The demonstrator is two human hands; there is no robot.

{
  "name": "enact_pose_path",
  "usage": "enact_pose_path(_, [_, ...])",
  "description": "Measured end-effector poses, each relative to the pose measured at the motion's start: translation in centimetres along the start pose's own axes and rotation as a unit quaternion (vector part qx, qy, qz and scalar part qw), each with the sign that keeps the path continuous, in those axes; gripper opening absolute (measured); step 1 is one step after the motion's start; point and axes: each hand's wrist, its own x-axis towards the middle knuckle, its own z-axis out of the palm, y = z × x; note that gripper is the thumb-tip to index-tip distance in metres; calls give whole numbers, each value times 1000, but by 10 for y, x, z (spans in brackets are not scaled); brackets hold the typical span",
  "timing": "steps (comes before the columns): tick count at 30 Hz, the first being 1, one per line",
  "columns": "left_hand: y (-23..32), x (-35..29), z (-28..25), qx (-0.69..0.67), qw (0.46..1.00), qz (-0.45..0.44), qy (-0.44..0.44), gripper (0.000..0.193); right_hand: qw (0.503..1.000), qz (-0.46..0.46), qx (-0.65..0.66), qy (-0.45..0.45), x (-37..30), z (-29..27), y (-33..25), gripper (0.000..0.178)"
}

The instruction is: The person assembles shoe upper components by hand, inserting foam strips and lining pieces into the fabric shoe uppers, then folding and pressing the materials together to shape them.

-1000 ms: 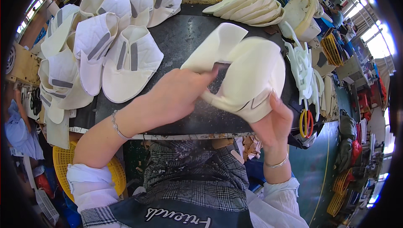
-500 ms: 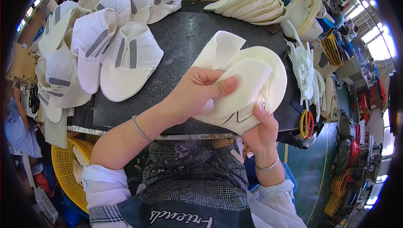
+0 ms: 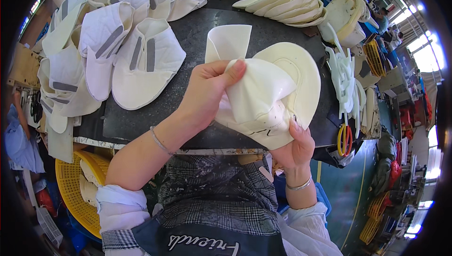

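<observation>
Over the dark worktable (image 3: 188, 34) both my hands hold a creamy-white shoe upper (image 3: 303, 74), its wide rounded toe end toward the right. My left hand (image 3: 207, 89) pinches the edge of a smooth, bent flap of it between thumb and fingers. A second flap stands up in a curve behind that hand. My right hand (image 3: 296, 145) grips the lower right edge, thumb on top and fingers hidden underneath. Short dark marks show on the surface near the right thumb. To the left stand several white quilted shoe uppers (image 3: 148, 74) with grey strips.
A stack of cream curved pieces (image 3: 285, 6) lies at the table's far edge. On the right hang pale looped strips (image 3: 341, 74), with red and yellow rings (image 3: 345, 140) below. A yellow basket (image 3: 77, 195) stands below the table at lower left.
My left hand has moved up and slightly left, pulling the flap upright and bending it back. More of the rounded toe end shows. My right hand keeps its hold in nearly the same place.
</observation>
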Motion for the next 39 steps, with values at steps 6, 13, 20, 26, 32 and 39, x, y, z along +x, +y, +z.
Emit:
enact_pose_path(6, [2, 1, -1, 28, 996, -28, -77, 34, 998, -23, 38, -53, -1, -16, 1, 70])
enact_pose_path(13, [20, 5, -13, 226, 934, -85, -265, 32, 998, -11, 56, 24, -1, -14, -9, 71])
enact_pose_path(20, [-5, 8, 6, 426, 898, 80, -76, 23, 999, -39, 13, -15, 0, -14, -2, 67])
enact_pose_path(26, [-13, -20, 21, 448, 848, 276, 64, 24, 990, -75, 118, -18, 9, -25, -24, 56])
enact_pose_path(32, [-22, -49, 19, 459, 729, 502, 72, 34, 979, -47, 194, -36, 9, -18, -27, 52])
enact_pose_path(39, [-17, -53, 32, 495, 816, 297, -30, 32, 980, -53, 191, -18, 10, -29, -33, 49])
